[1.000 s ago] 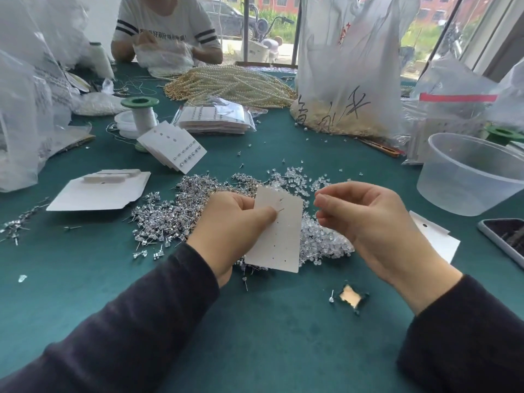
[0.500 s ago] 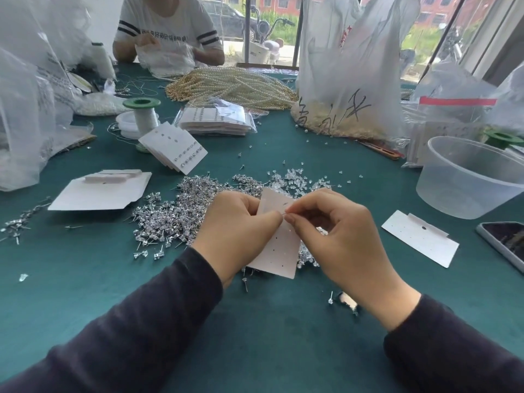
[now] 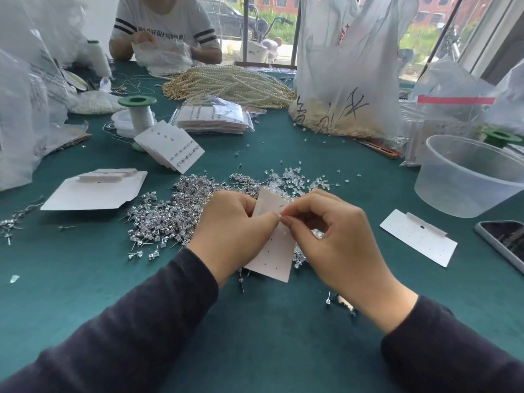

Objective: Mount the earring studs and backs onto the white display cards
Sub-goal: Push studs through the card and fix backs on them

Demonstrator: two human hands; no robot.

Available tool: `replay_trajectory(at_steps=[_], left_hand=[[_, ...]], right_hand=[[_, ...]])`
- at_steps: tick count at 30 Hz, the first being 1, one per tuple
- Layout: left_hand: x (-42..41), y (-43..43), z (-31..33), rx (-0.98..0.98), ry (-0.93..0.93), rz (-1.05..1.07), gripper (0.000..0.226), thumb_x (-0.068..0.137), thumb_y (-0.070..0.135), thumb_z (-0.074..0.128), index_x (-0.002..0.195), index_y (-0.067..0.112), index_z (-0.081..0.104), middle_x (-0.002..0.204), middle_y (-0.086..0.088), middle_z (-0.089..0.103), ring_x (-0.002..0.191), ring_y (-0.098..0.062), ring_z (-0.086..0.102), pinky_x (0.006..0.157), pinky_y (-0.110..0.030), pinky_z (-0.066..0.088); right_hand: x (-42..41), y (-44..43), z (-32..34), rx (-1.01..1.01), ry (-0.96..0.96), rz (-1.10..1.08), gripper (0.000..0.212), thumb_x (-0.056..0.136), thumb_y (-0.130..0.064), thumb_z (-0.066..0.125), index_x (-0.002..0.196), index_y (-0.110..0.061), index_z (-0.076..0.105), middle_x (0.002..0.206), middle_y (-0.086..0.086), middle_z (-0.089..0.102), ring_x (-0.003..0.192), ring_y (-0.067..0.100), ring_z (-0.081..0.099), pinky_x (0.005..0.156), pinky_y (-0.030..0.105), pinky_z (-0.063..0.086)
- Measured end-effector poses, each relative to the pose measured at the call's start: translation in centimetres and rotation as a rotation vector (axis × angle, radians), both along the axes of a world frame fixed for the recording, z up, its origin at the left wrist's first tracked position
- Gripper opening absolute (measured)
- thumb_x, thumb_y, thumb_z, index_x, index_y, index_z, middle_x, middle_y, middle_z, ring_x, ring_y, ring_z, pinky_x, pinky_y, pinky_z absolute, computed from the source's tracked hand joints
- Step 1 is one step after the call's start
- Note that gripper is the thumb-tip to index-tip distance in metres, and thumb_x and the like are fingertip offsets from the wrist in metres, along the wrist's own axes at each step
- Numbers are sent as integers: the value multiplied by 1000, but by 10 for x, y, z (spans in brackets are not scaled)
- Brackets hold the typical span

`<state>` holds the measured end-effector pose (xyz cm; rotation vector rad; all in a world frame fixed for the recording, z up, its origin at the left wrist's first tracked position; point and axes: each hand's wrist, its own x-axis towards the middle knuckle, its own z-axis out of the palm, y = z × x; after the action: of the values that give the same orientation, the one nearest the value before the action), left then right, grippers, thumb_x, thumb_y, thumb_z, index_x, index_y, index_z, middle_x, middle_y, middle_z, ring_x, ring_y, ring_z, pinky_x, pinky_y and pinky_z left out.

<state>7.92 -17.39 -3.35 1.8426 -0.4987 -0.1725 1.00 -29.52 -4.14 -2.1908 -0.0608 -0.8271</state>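
Fingers of the left hand (image 3: 235,235) grip a white card (image 3: 279,252) while the right hand (image 3: 341,245) pinches, perhaps, a back.

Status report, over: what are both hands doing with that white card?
Left hand grips white card. Right hand pinches card's upper part; stud or back unseen. Stud pile beneath, not in the way.

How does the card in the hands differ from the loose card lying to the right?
The held card is raised and tilted, gripped by the left hand and pinched by the right hand; the loose card lies flat on the green cloth, untouched. The held card is partly hidden; the loose card shows whole, hang hole included. Both are white with small punched holes.
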Motion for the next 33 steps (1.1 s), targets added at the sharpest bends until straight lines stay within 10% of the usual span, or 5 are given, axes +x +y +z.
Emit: replay_trajectory(at_steps=[11, 22, 33], left_hand=[[-3, 1, 3, 94, -108, -64, 30, 59, 28, 52, 48, 0, 56, 48, -7, 50, 45, -18, 45, 45, -25, 34], [-2, 0, 2, -31, 95, -83, 39, 58, 23, 54, 69, -14, 59, 73, -35, 62, 58, -25, 55, 55, -36, 43], [-5, -1, 1, -5, 77, -74, 31, 58, 23, 53, 59, -7, 59, 56, -14, 57, 51, -22, 53, 50, -33, 42]], right_hand=[[-1, 2, -3, -89, -40, -11, 6, 75, -2, 65, 74, -2, 70, 74, 5, 64, 66, 16, 59, 61, 30, 48], [-6, 2, 4, -50, -33, -26, 1, 75, -7, 66, 74, -6, 67, 73, 3, 64, 64, 13, 58, 62, 29, 49], [-4, 8, 0, -58, -37, -45, 5, 74, -5, 61, 69, -5, 64, 70, 5, 60, 59, 13, 54, 59, 25, 47]])
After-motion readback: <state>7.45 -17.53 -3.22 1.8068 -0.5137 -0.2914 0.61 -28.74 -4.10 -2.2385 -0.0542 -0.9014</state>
